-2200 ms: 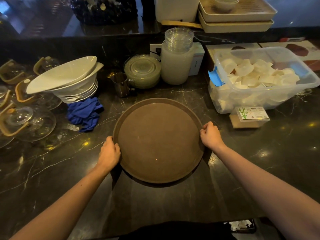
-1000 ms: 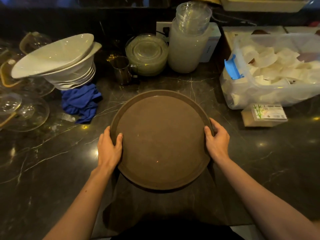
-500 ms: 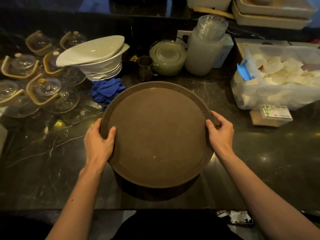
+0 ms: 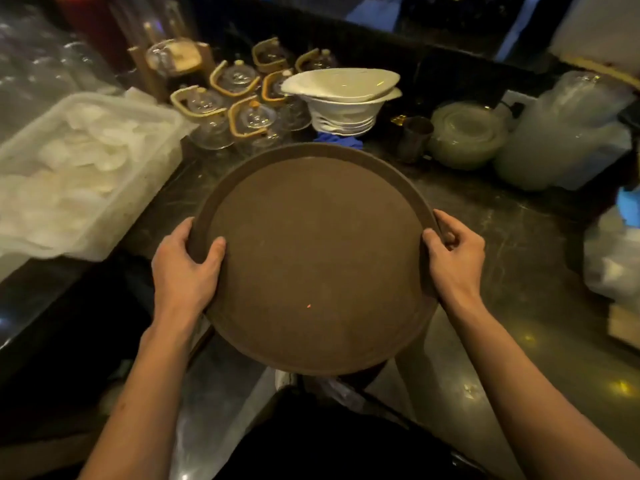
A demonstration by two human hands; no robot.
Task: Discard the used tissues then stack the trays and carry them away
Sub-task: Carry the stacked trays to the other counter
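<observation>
A round brown tray (image 4: 315,244) is held up off the dark marble counter, partly past its front edge, level and bare on top. My left hand (image 4: 185,268) grips its left rim with the thumb on top. My right hand (image 4: 455,258) grips the right rim the same way. I cannot tell whether more than one tray is in the stack. No tissues show on the tray.
Behind the tray stand stacked white bowls (image 4: 343,98), glass teapots with tan handles (image 4: 235,102), a blue cloth (image 4: 337,140), a metal cup (image 4: 414,138) and clear plastic lids (image 4: 467,136). A white bin (image 4: 79,168) sits left; a frosted container (image 4: 564,140) right.
Both hands have lifted the tray off the counter and drawn it toward me. The view has swung left, bringing a white bin into sight on the left.
</observation>
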